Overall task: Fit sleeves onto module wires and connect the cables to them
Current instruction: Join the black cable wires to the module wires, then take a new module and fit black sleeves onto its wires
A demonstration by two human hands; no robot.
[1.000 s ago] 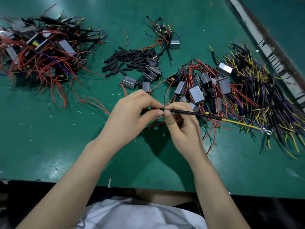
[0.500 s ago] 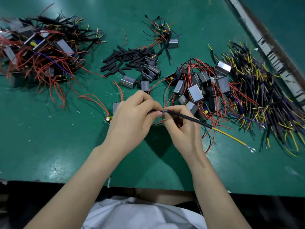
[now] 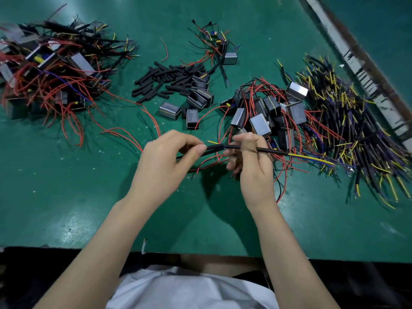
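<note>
Head view of a green counter during cable assembly. The left hand pinches a short black tubular sleeve between thumb and forefinger, its fingers clamped on the sleeve's left end. The right hand grips a thin black-jacketed cable, fingers closed around it; the cable runs rightward from the hand and ends in bare yellow and blue conductors. Sleeve and cable meet end to end between the two hands, held above the counter; whether the cable enters the sleeve cannot be told. A short yellow wire tip shows just above the sleeve. Behind the hands lies a loose pile of black sleeve pieces. To the right, small grey box-shaped modules with red wires sit beside a heap of black cables with yellow ends. A tangled pile of wired modules occupies the far left.
</note>
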